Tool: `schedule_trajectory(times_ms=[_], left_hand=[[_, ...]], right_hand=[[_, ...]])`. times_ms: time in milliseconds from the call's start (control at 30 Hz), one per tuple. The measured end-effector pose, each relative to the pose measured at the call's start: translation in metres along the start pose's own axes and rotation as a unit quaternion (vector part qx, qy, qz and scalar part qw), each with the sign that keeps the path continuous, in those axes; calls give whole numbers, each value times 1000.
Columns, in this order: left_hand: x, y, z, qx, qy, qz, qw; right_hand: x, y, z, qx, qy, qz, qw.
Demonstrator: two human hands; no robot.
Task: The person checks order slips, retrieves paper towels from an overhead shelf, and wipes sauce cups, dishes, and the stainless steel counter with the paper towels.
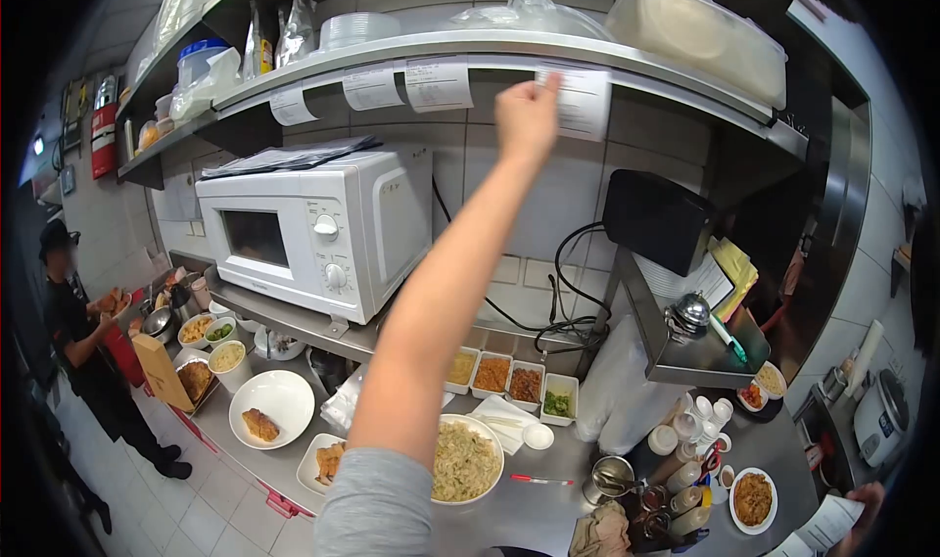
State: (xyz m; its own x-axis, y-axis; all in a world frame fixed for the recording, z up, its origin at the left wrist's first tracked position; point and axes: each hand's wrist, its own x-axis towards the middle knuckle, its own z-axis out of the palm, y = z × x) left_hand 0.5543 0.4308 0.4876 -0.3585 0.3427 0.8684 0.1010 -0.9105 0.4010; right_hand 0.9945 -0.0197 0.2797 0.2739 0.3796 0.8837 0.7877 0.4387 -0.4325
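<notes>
My left hand (527, 116) is raised to the shelf edge, its fingers pinched on a printed order slip (585, 107) at the rail. More order slips (439, 83) hang from the same rail, to the left of my hand. At the lower right edge, my right hand (866, 506) is partly in view, closed on white paper slips (828, 524). Below my left forearm stands a large bowl of noodles or rice (464, 461), partly covered by the arm. A plate with a browned piece of food (262, 424) lies to its left.
A white microwave (313, 229) sits on a raised shelf. Small tubs of toppings (526, 383) line the counter's back. A bell (691, 310) and green marker (728, 338) occupy the right ledge, above sauce bottles (691, 498). A person (78, 332) stands at the far left.
</notes>
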Motion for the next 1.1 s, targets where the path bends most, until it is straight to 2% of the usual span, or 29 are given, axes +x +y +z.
schedule_trajectory(times_ms=[133, 167, 200, 267, 367, 400, 433, 500, 533, 600, 667, 767, 900, 1000, 1033, 1100], left_hand=[[-23, 13, 69, 34, 4, 44, 998], [-27, 14, 89, 46, 23, 45, 998], [-36, 31, 96, 95, 6, -4, 995], [-43, 35, 114, 79, -17, -15, 997], [-42, 37, 108, 76, 16, -99, 992], [-41, 25, 98, 88, 70, -55, 992], [-41, 20, 79, 49, 143, 49, 987], [-29, 13, 24, 151, 192, 230, 942], [-20, 13, -4, 212, 196, 236, 928], [10, 6, -50, 341, 252, 310, 851], [23, -3, -80, 400, 162, 278, 858], [16, -8, -75, 455, 124, 308, 826], [-13, 3, -19, 460, 72, 329, 822], [-41, 15, 37, 427, 34, 341, 837], [-48, 17, 53, 414, 21, 347, 841], [-53, 21, 71, 398, 25, 335, 854]], right_hand=[[7, -14, 22, 54, -62, 20, 996], [13, -29, 34, 13, -80, 16, 997], [19, -29, 38, 5, -126, -5, 992], [31, -32, 49, -38, -206, -46, 977], [34, -27, 62, -47, -248, -79, 965], [35, -26, 64, -32, -261, -93, 960], [36, -21, 63, -26, -269, -83, 959], [35, -12, 61, -16, -279, -61, 958], [36, -10, 60, -10, -271, -54, 961], [38, -7, 61, 3, -253, -40, 967], [37, -3, 65, 19, -246, -36, 968], [38, -4, 78, 47, -256, -30, 965], [42, -8, 91, 60, -299, -50, 951], [29, 5, 108, -18, -227, -84, 970], [27, 5, 116, 58, -200, -45, 977], [28, -1, 120, 82, -204, -54, 974]])
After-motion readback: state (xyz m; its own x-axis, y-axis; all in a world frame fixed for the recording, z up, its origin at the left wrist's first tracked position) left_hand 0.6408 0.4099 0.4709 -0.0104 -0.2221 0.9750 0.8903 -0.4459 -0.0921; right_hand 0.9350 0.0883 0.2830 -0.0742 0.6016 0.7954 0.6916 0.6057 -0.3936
